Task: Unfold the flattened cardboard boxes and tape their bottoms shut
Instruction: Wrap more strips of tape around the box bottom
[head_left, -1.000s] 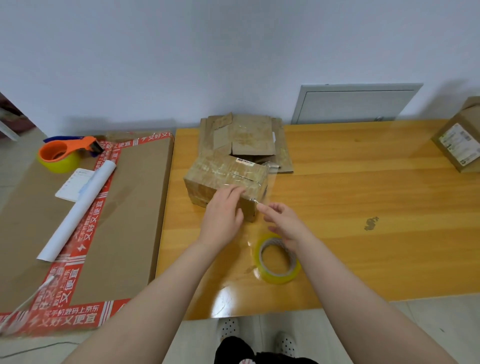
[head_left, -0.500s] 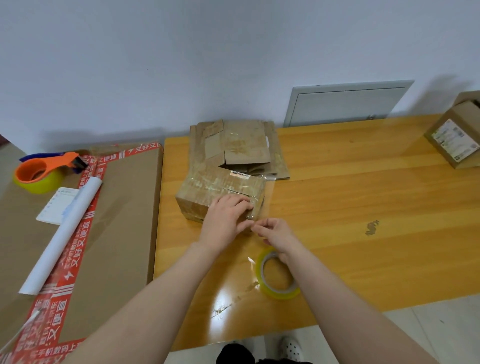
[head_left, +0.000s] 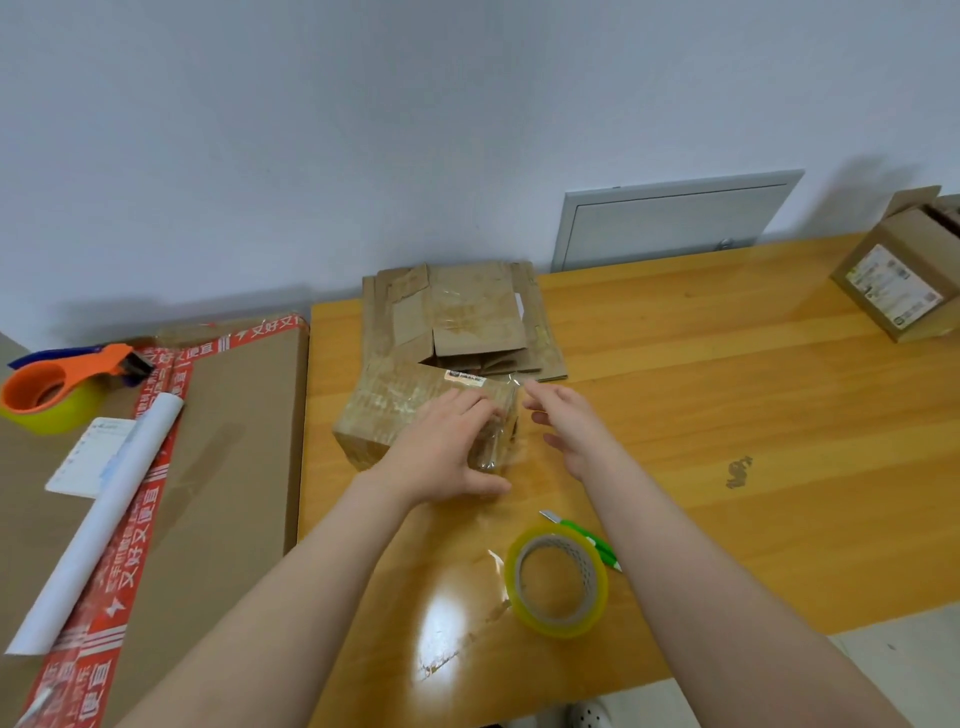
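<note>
Cardboard box (head_left: 384, 415), assembled, sits on the table (head_left: 727, 405) directly in front of a stack of flattened boxes (head_left: 467, 317). Left hand (head_left: 447, 447) lies on its right end, fingers extended flat over clear tape. Right hand (head_left: 576, 436) hovers just beside that end, fingers spread, holding nothing. 1 tape roll (head_left: 561, 626) and 1 green cutter (head_left: 587, 535) lie nearer the front edge.

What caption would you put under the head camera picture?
Left hand presses on a cardboard box while the right hand hovers beside it, tape roll nearby.
</note>
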